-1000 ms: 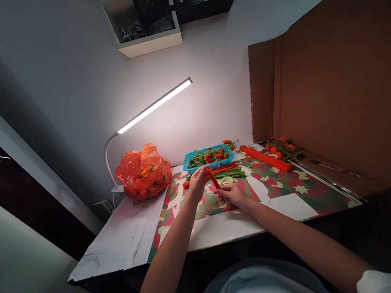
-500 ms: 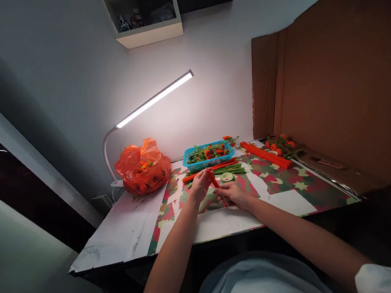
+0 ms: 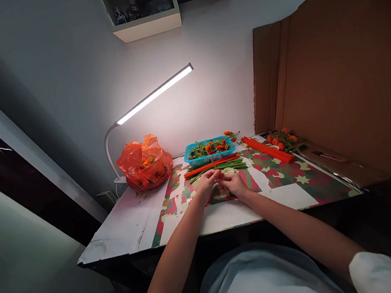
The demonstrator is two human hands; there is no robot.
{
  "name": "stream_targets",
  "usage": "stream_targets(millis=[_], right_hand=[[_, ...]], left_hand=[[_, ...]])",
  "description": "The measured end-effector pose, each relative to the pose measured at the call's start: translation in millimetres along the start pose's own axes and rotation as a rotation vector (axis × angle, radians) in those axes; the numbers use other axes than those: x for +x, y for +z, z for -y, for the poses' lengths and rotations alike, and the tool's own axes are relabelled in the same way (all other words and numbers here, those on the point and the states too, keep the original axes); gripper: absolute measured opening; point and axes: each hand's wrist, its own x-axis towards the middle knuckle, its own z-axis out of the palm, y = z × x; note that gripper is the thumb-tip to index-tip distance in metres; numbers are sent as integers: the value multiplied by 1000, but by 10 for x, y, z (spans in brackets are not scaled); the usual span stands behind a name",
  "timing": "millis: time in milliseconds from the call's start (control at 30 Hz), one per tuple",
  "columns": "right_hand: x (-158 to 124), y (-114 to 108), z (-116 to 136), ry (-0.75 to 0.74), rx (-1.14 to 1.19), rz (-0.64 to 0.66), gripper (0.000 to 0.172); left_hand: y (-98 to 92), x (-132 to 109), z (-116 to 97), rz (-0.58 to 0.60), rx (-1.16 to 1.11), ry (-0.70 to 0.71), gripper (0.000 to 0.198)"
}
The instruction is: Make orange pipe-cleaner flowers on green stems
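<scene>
My left hand (image 3: 208, 182) and my right hand (image 3: 234, 184) meet above the front middle of the table, fingers pinched together. Both are closed on orange pipe cleaners (image 3: 221, 175), mostly hidden by the fingers. A thin end (image 3: 213, 163) points up from between the hands. Just behind them lie a loose orange bundle of pipe cleaners (image 3: 201, 168) and several green stems (image 3: 234, 164). A small pale green round dish (image 3: 229, 171) is partly covered by my right hand.
A blue basket (image 3: 187, 160) of orange flowers stands at the back. To its left sits an orange plastic bag (image 3: 145, 170) beside a lit clamp lamp (image 3: 155, 95). On the right are an orange bundle (image 3: 269, 150), more flowers (image 3: 281, 142) and a tall cardboard sheet (image 3: 334, 66).
My hands have come together; the orange pipe cleaners, earlier stretched slanting between them, are now mostly covered by the fingers. The view has shifted slightly.
</scene>
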Motion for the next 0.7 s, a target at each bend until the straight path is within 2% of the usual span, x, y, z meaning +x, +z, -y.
stream_targets(millis=[100,167,233,367,467,633,700], right_hand=[[17,7,28,7,-10,-45,38],[14,-2,60,63,16,-20,36],[-9,-23,93,155,71,73,34],[-106,-77,158,345,168,353,28],[-167,-100,211,410,209,458,25],[-173,-107,278,419,326,427,19],[-160,-111,284,407,313,380,14]], left_hand=[[17,13,-20,-22,3,6,37],[22,20,-41,-44,-31,-9,38],[5,28,-63,-78,-108,-33,43],[-85,43,-99,-131,-278,-44,46],[-130,50,-114,-110,-346,-49,41],[-95,10,-135,-46,-309,-111,38],[-79,-21,-147,31,-285,-129,37]])
